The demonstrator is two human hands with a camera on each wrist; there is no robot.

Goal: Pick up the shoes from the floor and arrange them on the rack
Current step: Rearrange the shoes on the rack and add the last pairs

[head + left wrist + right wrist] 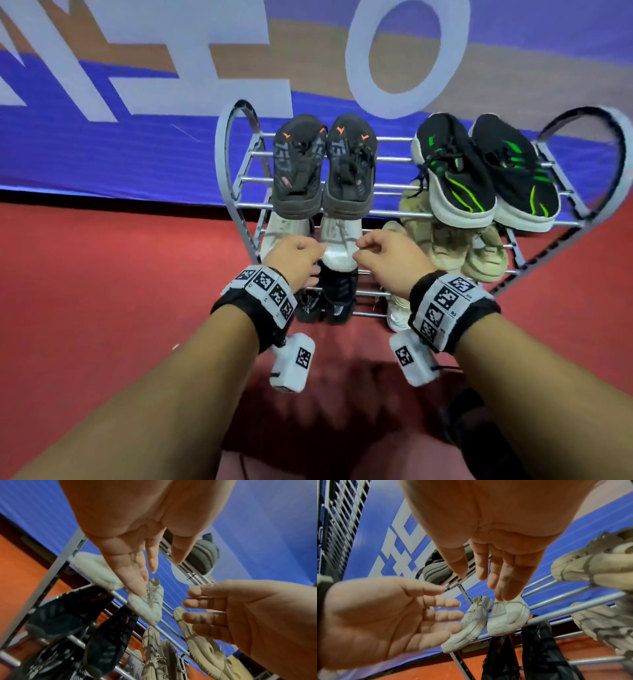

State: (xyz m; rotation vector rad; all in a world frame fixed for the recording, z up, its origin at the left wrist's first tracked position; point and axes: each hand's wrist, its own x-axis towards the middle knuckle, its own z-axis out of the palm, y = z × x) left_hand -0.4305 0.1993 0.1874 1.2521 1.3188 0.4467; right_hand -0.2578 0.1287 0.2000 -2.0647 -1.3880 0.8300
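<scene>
Now the white shoes (329,236) are set on the rack's (394,214) middle shelf, both grips (left hand (294,260), right hand (394,255)) released, nothing held; overhanging toes could be knocked off by a careless withdrawal.

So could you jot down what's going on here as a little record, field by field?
Rack: metal, three shelves
Top shelf: dark grey pair, black and green pair
Middle shelf: white pair, beige pair
Bottom shelf: black pair, a pale shoe
Left hand: empty, fingers relaxed, by the white pair
Right hand: empty, fingers relaxed, by the white pair
Floor: red
</scene>
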